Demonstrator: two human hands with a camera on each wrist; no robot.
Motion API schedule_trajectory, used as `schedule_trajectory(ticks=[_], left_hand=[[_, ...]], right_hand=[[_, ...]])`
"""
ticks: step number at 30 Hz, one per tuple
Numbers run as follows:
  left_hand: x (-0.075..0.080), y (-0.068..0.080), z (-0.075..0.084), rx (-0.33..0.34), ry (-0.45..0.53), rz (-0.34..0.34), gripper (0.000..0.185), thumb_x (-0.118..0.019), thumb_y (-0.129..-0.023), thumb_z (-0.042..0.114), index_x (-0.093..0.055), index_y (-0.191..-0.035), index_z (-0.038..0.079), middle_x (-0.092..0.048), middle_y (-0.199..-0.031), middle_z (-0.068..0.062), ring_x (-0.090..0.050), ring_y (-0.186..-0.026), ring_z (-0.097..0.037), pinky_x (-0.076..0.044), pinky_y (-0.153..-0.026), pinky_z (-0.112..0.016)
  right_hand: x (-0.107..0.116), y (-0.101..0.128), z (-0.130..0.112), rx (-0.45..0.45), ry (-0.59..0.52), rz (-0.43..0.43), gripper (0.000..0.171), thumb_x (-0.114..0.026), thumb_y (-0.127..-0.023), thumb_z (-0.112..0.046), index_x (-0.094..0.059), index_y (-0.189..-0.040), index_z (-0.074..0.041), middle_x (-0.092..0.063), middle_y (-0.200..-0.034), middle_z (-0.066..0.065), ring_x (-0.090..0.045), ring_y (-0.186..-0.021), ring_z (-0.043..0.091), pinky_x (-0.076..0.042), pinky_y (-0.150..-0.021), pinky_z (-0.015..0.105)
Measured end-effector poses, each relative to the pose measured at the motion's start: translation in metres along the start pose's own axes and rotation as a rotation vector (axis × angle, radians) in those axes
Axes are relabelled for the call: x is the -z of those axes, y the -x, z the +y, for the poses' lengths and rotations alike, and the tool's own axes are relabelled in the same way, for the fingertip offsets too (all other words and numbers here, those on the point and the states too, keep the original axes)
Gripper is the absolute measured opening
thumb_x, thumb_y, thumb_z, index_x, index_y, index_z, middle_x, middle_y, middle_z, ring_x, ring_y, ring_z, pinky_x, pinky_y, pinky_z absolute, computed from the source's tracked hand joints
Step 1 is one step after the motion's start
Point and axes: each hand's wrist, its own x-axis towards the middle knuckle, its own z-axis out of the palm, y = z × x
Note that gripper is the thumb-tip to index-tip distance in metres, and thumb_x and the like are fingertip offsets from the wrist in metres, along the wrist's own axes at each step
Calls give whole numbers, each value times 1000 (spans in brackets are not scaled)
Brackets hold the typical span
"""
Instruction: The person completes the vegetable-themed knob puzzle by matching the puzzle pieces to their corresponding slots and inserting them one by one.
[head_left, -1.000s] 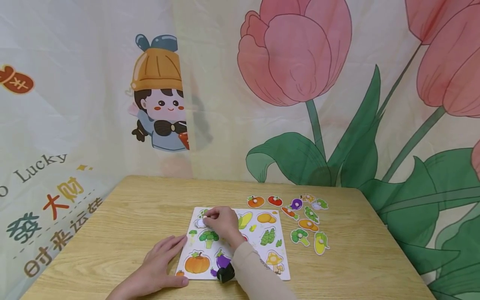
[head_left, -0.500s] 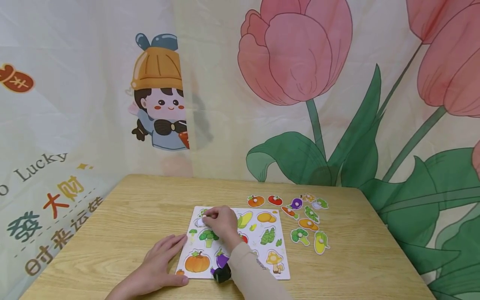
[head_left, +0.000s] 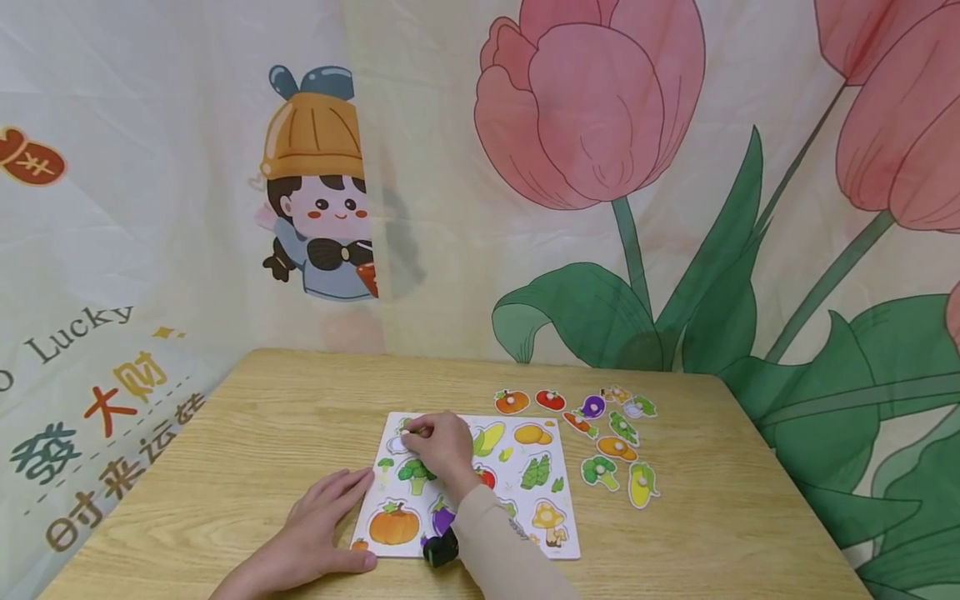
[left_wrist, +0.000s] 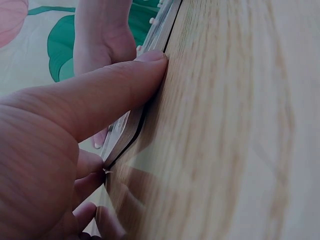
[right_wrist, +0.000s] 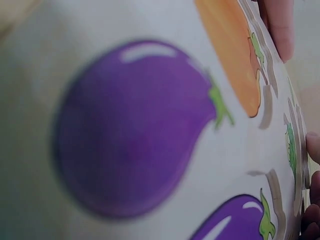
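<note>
white piece [head_left: 396,446] and puzzle board [head_left: 517,541] are both at the hands: the piece is at the board's far left corner, and whether it sits flush in a recess i can't tell. the right hand [head_left: 444,452] pinches it from above between thumb and fingers, the fingertips hiding much of it. the left hand [head_left: 322,521] lies open around the board's near left corner, thumb at the near edge and the longer fingers extended to the left edge.

a beige sleeve [head_left: 502,533] covers the right forearm, with a black device [head_left: 440,550] by the wrist, over the board's near edge. around them the board shows a printed pumpkin [head_left: 393,527], broccoli [head_left: 415,476], eggplant [head_left: 442,520] and mushroom [head_left: 548,515].

to the right of the board, loose knobbed pieces lie in a loose cluster, among them a corn piece [head_left: 642,485], a broccoli piece [head_left: 599,473] and a tomato piece [head_left: 551,402]; a pumpkin piece [head_left: 512,403] lies just beyond the board's far edge. all of it rests on a wooden table [head_left: 247,442]. behind stands a backdrop [head_left: 442,167] with big pink tulips [head_left: 600,108] and a cartoon figure [head_left: 322,183] in a yellow hat.
</note>
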Motion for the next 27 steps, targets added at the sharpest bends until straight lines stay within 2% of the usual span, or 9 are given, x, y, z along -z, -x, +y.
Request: schedule_trajectory(ticks=[5,12,27], left_hand=[[0,0,0,3,2,-8,111,-91,-75,56,-44,-162,6,-41,-165,-22,-21,-152,-53,-18,-109,-83],[0,0,-2,6,-9,-11,111,-91,-74,57,-44,-162,6,-41,-165,-21,-22,-152,-52,-19,-109,-83],[-1,-1,-1,20,-28,-12,113,-92,-73,57,-44,-162,7,-41,-164,-23,-24,-151,-53,-21,-109,-83]], right_hand=[[1,1,-1,4,6,-3,4,-88,-89,-24,-87,-93,-24,-59,-71,-12,-49,-67,5,-38,-64,24],[0,1,-4,-20,29,-12,6,-88,-89,-27,-87,-96,-28,-58,-72,-11,-48,-73,8,-37,-68,26],[-2,1,-4,2,66,4,5,-88,-90,-27,-87,-95,-26,-57,-70,-12,-47,-70,6,-35,-68,25]])
